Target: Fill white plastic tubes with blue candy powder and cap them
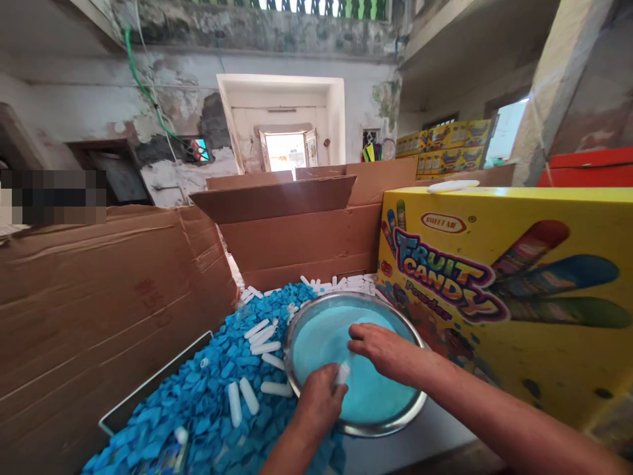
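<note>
A steel bowl [406, 422] of pale blue powder [378, 399] stands in front of me. My left hand [319, 399], at the bowl's near left rim, is closed around a small white plastic tube [342, 374] held upright over the powder. My right hand [378, 346] hovers above the powder beside the tube, palm down. Its fingers are loosely bent and a little apart, with no object visible in them; their undersides are hidden. Left of the bowl, several white tubes [264, 348] lie on a heap of blue plastic caps [198, 389].
A yellow fruit candy powder box [558, 356] stands close on the right, with a white tube [452, 187] on top. Open cardboard cartons [306, 234] wall off the back and left. More white tubes [353, 284] lie behind the bowl. Yellow boxes [455, 145] are stacked farther back.
</note>
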